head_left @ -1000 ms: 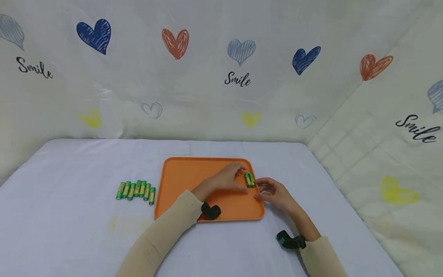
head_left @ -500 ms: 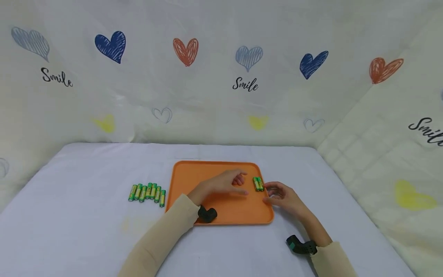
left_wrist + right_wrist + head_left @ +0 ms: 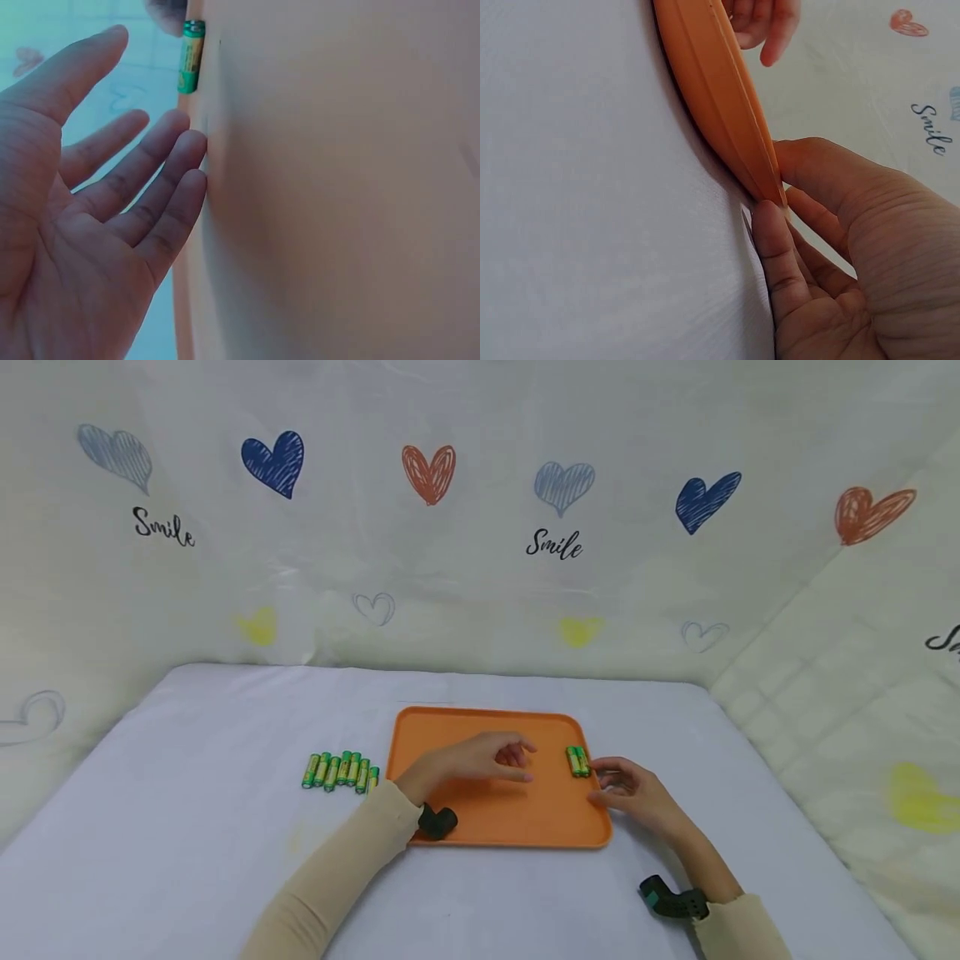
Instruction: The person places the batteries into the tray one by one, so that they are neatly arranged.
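Drawn back from the two batteries [image 3: 576, 762] since one second earlier, the left hand [image 3: 483, 757] hangs over the middle of the orange tray [image 3: 525, 825], holding nothing; its fingers [image 3: 178, 225] are loosely bent and parted, the thumb apart. We see the pair side by side in the tray, just inside its right rim. The right hand [image 3: 637, 795] appears to pinch that rim, thumb and fingers either side, near the batteries. We judge tilt the main hazard: raising or jerking the rim would set the batteries rolling leftward, and a slip here could knock the pair out of line. Seven more batteries [image 3: 344, 768] lie in an uneven row on the white worktop [image 3: 187, 777], beside the tray's left edge. Since the left sleeve [image 3: 352, 853] partly hides the nearest, a careless backward sweep might, we think, scatter the row.
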